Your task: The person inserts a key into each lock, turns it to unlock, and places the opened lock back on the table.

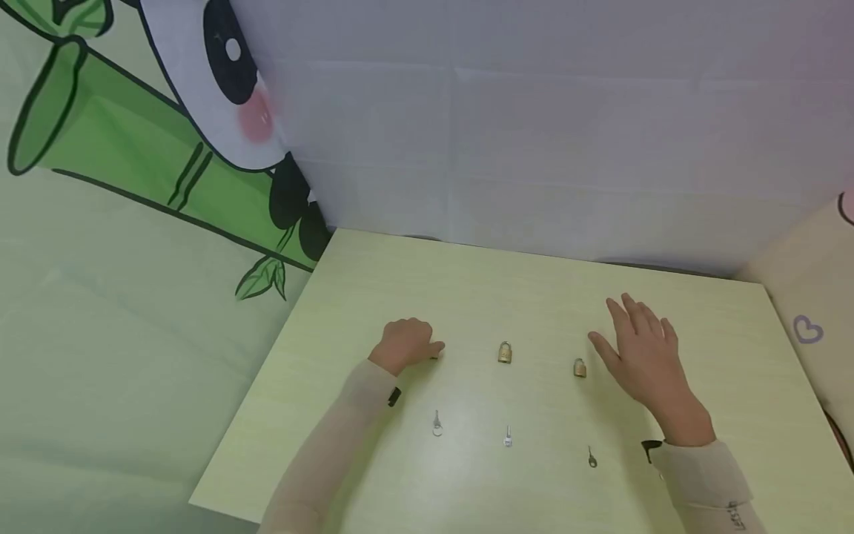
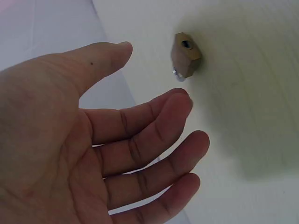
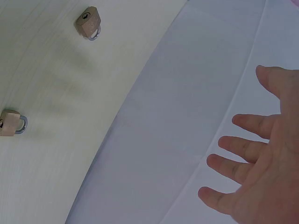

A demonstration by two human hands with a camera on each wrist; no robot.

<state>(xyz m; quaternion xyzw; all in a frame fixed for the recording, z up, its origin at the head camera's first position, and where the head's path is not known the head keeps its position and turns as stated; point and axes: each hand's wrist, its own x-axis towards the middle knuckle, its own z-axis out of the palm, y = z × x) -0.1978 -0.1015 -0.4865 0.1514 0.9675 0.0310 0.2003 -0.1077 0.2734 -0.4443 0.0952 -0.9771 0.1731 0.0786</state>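
Observation:
My left hand [image 1: 404, 345] hovers over the table's left part, thumb apart from loosely bent fingers, holding nothing. Just beyond its fingertips in the left wrist view is a brass padlock [image 2: 186, 55]; the hand mostly covers it in the head view. A second brass padlock [image 1: 505, 353] stands mid-table, and a third padlock [image 1: 580, 368] lies farther right. My right hand [image 1: 643, 363], fingers spread, is right of that third padlock and touches nothing. Toward the near side are a key with a ring [image 1: 437, 424], a silver key [image 1: 508, 437] and a darker key [image 1: 591, 457].
The pale wooden table [image 1: 400, 274] ends at a white sheet [image 1: 534, 148] behind it. A green printed cloth [image 1: 133, 297] hangs along the left side. At the right edge is a cream panel [image 1: 800, 289] with a heart drawn on it.

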